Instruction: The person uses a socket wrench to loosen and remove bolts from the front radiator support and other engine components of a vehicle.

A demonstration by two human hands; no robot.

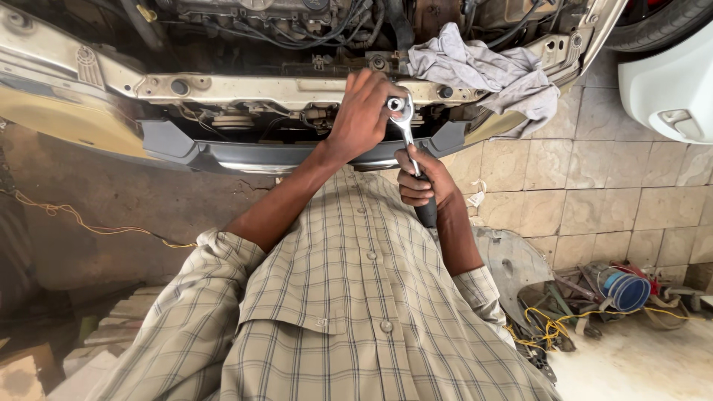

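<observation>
1. Ratchet wrench (405, 128): chrome shaft, black grip. We take it as our landmark. Its head lies against the pale front crossmember (245, 87) of the car, and the handle slants down toward us.
2. Right hand (420, 180): closed in a fist round the wrench's black grip, at the lower end of the tool.
3. Left hand (362, 111): fingers curled over the wrench head, pressing it to the crossmember; it reaches in from the left of the tool.
4. Dark bumper support (223, 152): a long edge running just below the wrench head, behind both wrists. It bounds the room under the tool.
5. Grey rag (490, 74): draped over the crossmember just right of the wrench head, near it but apart.
6. Engine bay wiring (297, 22): crowded, above the wrench.
7. Tiled floor (594, 171): open ground to the right of the wrench handle.
8. White car body (668, 89): far right of the wrench, well apart.
9. Blue cup (625, 289) and yellow cord (549, 327): clutter low to the right of the wrench, well apart.
10. Checked shirt (349, 297): ours, below the wrench.
</observation>
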